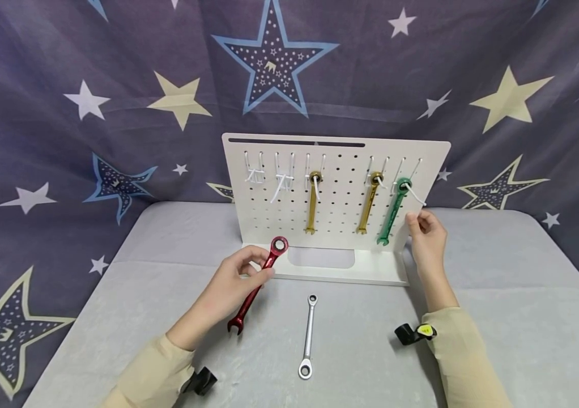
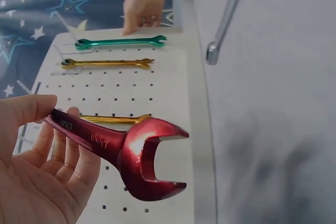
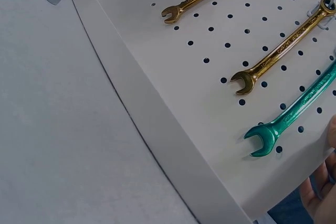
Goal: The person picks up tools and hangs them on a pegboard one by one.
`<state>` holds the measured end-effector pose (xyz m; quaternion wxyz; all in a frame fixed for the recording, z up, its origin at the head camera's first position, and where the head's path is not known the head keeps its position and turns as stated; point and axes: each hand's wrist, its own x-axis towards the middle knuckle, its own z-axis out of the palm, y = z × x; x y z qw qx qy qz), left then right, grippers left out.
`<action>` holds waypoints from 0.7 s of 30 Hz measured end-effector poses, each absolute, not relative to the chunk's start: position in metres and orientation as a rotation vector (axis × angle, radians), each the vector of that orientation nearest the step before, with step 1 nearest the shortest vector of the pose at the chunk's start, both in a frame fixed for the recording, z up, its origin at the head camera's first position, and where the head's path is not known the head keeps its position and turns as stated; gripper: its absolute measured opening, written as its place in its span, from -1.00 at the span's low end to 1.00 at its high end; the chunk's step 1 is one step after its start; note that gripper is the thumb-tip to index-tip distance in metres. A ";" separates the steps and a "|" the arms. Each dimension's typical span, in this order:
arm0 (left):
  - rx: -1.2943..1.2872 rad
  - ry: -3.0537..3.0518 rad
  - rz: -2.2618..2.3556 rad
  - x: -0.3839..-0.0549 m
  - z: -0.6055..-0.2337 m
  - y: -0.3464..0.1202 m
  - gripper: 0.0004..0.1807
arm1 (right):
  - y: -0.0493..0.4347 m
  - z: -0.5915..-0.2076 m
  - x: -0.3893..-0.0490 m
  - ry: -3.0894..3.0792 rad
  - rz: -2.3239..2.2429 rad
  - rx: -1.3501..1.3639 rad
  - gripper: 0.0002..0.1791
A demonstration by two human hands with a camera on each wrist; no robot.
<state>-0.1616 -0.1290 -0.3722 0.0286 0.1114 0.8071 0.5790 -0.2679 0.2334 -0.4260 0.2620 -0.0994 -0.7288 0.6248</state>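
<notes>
My left hand (image 1: 233,280) holds a red combination wrench (image 1: 246,306) in front of the pegboard's lower left, pinching its shaft between thumb and fingers. The wrench's ring end points up toward the board; its open end (image 2: 152,161) looms large in the left wrist view. At the right, my right hand (image 1: 429,241) grips the side edge of the white pegboard (image 1: 337,209), thumb on the front face. Close to that hand hangs a green wrench (image 1: 393,214). Two gold wrenches, one mid-board (image 1: 312,205) and one farther right (image 1: 368,205), hang from hooks by their ring ends.
A silver double-ring wrench (image 1: 309,334) lies on the grey-covered table (image 1: 514,340) before the board. White wire hooks (image 1: 255,175) stick out at the board's upper left. The board's base (image 1: 376,275) has a wide cutout. Behind stands a star-patterned curtain (image 1: 361,85).
</notes>
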 end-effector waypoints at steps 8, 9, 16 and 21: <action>0.359 2.518 1.880 -0.165 -0.362 -0.124 -0.77 | 0.234 -0.428 -0.268 -1.972 1.695 -0.260 -0.74; 0.362 2.519 1.893 -0.165 -0.360 -0.124 -0.77 | 0.235 -0.429 -0.268 -1.968 1.695 -0.258 -0.76; 0.334 2.515 1.970 -0.167 -0.350 -0.121 -0.76 | 0.235 -0.430 -0.269 -1.943 1.694 -0.240 -0.83; 0.321 2.499 2.039 -0.171 -0.344 -0.119 -0.75 | 0.234 -0.429 -0.269 -1.947 1.691 -0.253 -0.82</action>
